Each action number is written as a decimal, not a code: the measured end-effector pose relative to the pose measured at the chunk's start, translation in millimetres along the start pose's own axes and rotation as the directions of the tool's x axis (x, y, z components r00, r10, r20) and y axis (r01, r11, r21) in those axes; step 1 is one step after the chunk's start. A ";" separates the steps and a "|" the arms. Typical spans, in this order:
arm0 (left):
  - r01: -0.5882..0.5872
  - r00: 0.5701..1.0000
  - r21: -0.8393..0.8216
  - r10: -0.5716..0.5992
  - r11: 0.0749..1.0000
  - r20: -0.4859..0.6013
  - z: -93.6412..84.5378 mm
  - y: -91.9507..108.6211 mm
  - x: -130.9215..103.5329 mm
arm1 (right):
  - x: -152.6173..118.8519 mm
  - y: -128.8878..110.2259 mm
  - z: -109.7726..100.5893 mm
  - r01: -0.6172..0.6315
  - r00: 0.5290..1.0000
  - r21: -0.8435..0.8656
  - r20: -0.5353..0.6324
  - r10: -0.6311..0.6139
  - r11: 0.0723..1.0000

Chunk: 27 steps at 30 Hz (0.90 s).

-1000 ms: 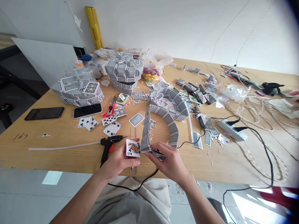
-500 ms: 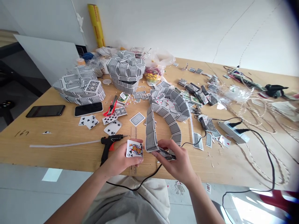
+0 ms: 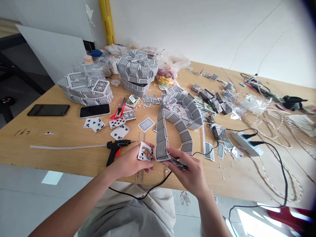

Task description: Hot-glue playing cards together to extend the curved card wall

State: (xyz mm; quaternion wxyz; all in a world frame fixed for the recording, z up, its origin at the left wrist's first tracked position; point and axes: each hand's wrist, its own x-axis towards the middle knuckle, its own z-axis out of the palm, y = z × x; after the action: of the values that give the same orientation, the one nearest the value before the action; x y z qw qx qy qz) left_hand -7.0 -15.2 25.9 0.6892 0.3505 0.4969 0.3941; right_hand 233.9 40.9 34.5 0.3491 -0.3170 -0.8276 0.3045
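Note:
My left hand (image 3: 129,163) holds a face-up queen playing card (image 3: 146,153) by its lower edge, next to the near end of a curved strip of glued grey-backed cards (image 3: 172,126). That strip arches up off the wooden table (image 3: 61,138). My right hand (image 3: 191,171) grips a small stack of cards (image 3: 176,163) and touches the strip's near end. A black glue gun (image 3: 116,147) with a red trigger lies just left of my left hand.
Two heart-shaped card-covered boxes (image 3: 86,89) (image 3: 137,74) stand at the back left. Two phones (image 3: 95,111) (image 3: 48,110), loose cards (image 3: 118,126), a red cutter (image 3: 118,110), a power strip (image 3: 247,143) with black cables and tangled cords (image 3: 271,121) lie around.
Both hands have shifted slightly right and forward along the table edge. The queen card has tilted and come closer to the strip's end. The view has swung a little to the left.

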 end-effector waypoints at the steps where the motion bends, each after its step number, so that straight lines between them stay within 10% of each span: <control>1: -0.011 1.000 0.029 0.011 1.000 0.001 0.4 0.1 1.3 | -1.0 0.8 -0.1 0.005 1.000 -0.005 -0.004 -0.005 1.000; 27: 0.018 0.986 0.220 0.020 0.975 -0.167 4.8 9.9 11.9 | -4.8 2.9 1.0 0.028 0.999 -0.060 -0.043 -0.031 0.998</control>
State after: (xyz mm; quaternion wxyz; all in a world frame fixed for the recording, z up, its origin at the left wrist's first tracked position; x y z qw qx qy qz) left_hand -2.1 -0.6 31.0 0.6016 0.3907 0.5937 0.3648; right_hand 236.7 38.9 29.9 0.3621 -0.3216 -0.8329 0.2677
